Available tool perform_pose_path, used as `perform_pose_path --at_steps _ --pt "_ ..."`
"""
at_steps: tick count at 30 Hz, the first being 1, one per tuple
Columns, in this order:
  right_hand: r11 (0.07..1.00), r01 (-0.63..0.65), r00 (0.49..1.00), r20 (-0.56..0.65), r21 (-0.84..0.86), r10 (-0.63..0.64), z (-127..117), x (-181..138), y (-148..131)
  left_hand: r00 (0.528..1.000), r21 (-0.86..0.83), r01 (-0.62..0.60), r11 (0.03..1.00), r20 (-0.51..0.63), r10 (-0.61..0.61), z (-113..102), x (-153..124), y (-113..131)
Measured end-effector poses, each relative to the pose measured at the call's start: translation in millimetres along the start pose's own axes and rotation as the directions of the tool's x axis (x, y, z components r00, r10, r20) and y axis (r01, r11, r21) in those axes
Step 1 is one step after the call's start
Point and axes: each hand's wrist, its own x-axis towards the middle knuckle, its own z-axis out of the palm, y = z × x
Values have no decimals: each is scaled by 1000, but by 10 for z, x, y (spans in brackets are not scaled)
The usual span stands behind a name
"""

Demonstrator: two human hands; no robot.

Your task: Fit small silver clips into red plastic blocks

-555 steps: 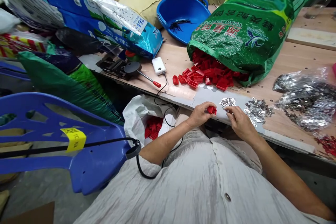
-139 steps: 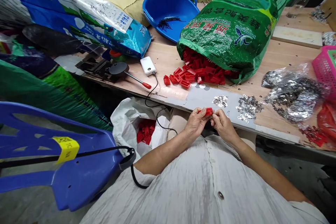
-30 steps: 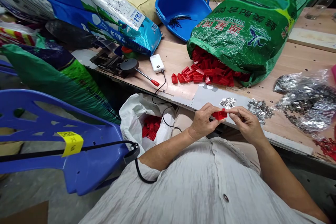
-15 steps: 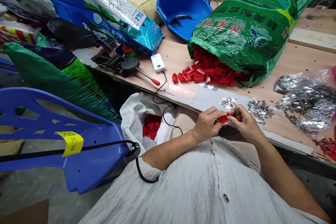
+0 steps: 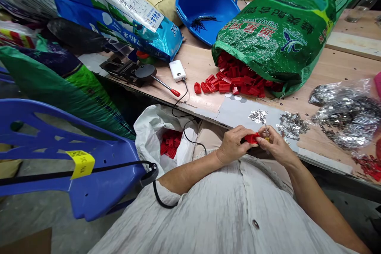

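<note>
My left hand (image 5: 235,143) is closed, pinching a small red plastic housing (image 5: 251,138) between thumb and fingers just over the table's front edge. The fingertips of my right hand (image 5: 276,145) meet the housing's right end. Also in my right hand is a small screwdriver (image 5: 267,134) with a yellow handle, its thin metal shaft pointing up, away from the housing. Just beyond my hands, a pile of shiny small metal pieces (image 5: 258,116) and a darker pile of metal pieces (image 5: 293,125) lie on a grey sheet (image 5: 232,112).
Red housings (image 5: 220,83) spill from a green sack (image 5: 268,39). A white bag (image 5: 145,127) of red parts stands below the table edge. A lever tool (image 5: 145,72), a white power bank (image 5: 177,70) with a cable, a blue basin (image 5: 190,4) and plastic-bagged metal pieces (image 5: 345,115) surround the work spot.
The screwdriver in my right hand has tilted, with more of its shaft showing. More of the red housing shows between my fingers. The whole view has shifted slightly.
</note>
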Motion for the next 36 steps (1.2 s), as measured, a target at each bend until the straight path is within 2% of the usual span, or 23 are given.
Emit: perform_pose_path --at_steps 3,7,14,17,18,20,22,23,25,27,29,36 --pt "995 -72 996 59 67 68 -21 -26 -5 999 -52 46 998 18 -45 -26 2 1" --pt "978 -149 984 122 147 132 -33 -55 -32 998 -146 45 988 40 -40 -51 21 -43" --pt "952 -172 979 148 255 137 38 -86 20 994 -325 107 940 36 -101 -48 -12 -161" --pt "976 -138 980 166 166 110 15 -45 -15 984 -367 178 913 56 -169 -57 -38 -210" --pt "991 -104 985 147 89 90 -11 -17 -45 976 -384 214 898 55 -209 -57 -43 -231" --pt "987 0 1000 29 -163 5 -82 62 -117 951 -450 295 843 53 -305 -54 -43 -276" --pt "869 90 978 -123 -487 -170 -158 169 -180 920 -554 359 751 73 -386 -48 -30 -316" --pt "778 113 953 -154 -618 -261 -190 228 -198 905 -604 381 700 90 -415 -47 -21 -330" --pt "606 130 917 -138 -785 -374 -226 347 -204 885 -668 405 624 116 -451 -51 1 -343" --pt "491 121 911 -99 -863 -400 -222 451 -175 871 -687 420 593 122 -476 -64 20 -338" --pt "418 89 913 -94 -904 -397 -191 531 -131 861 -687 430 587 114 -496 -79 32 -327" --pt "322 37 919 -94 -946 -383 -108 670 -59 839 -667 448 596 84 -537 -109 35 -337"
